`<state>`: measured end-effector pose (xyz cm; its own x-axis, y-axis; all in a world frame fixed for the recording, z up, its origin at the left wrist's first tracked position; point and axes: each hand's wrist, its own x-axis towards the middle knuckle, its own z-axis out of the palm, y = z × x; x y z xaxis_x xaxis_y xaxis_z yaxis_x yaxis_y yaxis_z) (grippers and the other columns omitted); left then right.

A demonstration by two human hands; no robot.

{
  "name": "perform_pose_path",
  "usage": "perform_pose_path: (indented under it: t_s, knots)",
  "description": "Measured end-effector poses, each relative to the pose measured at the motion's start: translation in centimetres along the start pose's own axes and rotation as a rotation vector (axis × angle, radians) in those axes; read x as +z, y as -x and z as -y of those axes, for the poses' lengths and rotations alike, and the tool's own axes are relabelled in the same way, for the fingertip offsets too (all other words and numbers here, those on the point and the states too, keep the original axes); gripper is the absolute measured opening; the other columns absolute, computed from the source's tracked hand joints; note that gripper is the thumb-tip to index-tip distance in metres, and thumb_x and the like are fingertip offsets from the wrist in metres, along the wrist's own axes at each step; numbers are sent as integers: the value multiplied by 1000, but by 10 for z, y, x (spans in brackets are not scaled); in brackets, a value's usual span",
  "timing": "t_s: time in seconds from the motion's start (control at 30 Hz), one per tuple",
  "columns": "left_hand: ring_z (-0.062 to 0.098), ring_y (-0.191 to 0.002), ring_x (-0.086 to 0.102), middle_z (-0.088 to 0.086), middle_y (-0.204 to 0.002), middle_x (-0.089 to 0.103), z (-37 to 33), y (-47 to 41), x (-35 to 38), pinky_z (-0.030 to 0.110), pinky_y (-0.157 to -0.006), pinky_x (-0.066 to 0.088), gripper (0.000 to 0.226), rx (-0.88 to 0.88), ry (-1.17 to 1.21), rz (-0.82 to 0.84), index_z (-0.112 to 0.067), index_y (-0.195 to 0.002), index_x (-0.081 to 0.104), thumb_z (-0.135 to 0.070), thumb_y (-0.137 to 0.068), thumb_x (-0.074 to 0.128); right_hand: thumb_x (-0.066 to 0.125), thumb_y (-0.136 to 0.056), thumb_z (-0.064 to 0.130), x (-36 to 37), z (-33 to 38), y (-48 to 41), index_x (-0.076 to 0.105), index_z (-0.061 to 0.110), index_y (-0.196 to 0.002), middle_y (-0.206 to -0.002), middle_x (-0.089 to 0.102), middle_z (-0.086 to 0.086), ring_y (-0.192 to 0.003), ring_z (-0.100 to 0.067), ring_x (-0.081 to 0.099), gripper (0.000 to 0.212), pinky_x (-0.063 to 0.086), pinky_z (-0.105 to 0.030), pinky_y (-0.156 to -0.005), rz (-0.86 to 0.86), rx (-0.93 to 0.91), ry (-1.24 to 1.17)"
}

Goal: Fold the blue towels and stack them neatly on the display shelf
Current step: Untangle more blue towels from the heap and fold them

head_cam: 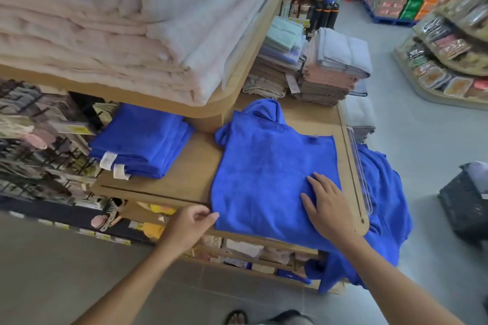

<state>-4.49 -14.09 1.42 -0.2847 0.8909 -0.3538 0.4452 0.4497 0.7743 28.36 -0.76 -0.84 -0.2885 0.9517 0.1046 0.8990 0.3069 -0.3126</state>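
**One stack done, one towel mid-fold, more cloth waiting**

The right hand [326, 203] lies flat, fingers straight and spread, pressing on the near right part of a blue towel [264, 166] spread over the wooden display shelf [195, 163]. The left hand [188, 224] has its fingers curled, with thumb and forefinger at the towel's near left corner. Whether it actually has the cloth pinched cannot be told.

The towel under the hands looks only partly folded: its far end is bunched and rumpled, and its near edge hangs over the shelf front.

Beyond the left hand and further left, a small stack of folded blue towels [140, 140] sits squared on the same shelf, so part of the job appears done. To the right of the right hand, more blue cloth [383, 192] hangs off the shelf edge. It is unclear whether this is a separate towel. Finishing this fold and stacking it likely remain.
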Motion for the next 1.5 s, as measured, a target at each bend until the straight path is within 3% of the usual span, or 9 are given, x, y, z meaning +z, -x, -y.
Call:
perform_pose_path:
  t_s: [0.17,0.3,0.47,0.6,0.7,0.83,0.97,1.27,1.5]
  knots:
    - [-1,-63,63,-13,-82,72,-6,6,15,23,-62,49,9,78,163,-151,-30,-87,68,-35,-88,75,47,-102,50,2,-2,0,47,20,-151,-160,41,2,-149,-21,34,58,29,-41,-123,-16,6,3]
    - [-1,-53,52,-17,-63,60,-3,7,11,16,-50,38,12,159,309,-165,-29,-83,63,-32,-91,71,47,-102,50,-1,1,1,46,20,-152,-160,40,3,-150,-21,33,58,28,-40,-123,-9,4,9]
    - [11,-67,60,-13,-94,67,6,10,7,15,-58,43,14,412,28,-371,-28,-83,61,-25,-88,74,48,-102,49,-4,2,1,46,20,-152,-161,40,3,-150,-20,32,57,27,-39,-124,-7,19,14]
    - [12,-47,45,-3,-60,48,5,13,7,25,-46,36,23,302,388,-143,-24,-78,50,-39,-86,66,49,-102,49,-4,3,2,46,21,-152,-160,40,3,-150,-20,33,57,29,-40,-123,-9,18,-6]
    - [17,-36,30,2,-56,35,9,7,4,25,-39,21,26,128,563,96,-20,-81,46,-36,-95,61,49,-102,49,-4,2,2,46,21,-152,-160,40,4,-149,-20,33,57,29,-41,-123,-7,22,-2]
    - [15,-36,36,3,-57,47,22,2,-5,24,-40,28,15,96,424,140,-9,-98,48,-17,-100,61,49,-102,50,-2,1,2,47,22,-151,-159,42,4,-148,-20,34,57,31,-41,-122,-18,19,0]
    - [2,-51,57,-4,-84,75,38,6,-9,24,-52,42,23,66,235,17,-34,-100,57,-22,-90,74,51,-100,48,1,-2,1,49,21,-149,-158,44,2,-147,-21,36,56,33,-42,-121,-35,10,-12]
    - [9,-62,59,-17,-82,61,61,14,3,38,-59,52,33,161,30,-413,-42,-100,53,-27,-84,78,52,-101,47,2,-1,2,50,20,-149,-157,45,2,-146,-21,38,55,34,-42,-120,-47,-5,-11]
    - [-3,-91,60,-26,-100,59,33,1,-11,23,-70,52,15,429,-223,-381,-42,-103,56,-31,-94,61,54,-100,46,-3,1,-1,53,22,-143,-149,49,4,-140,-23,42,50,39,-42,-114,-9,-13,34]
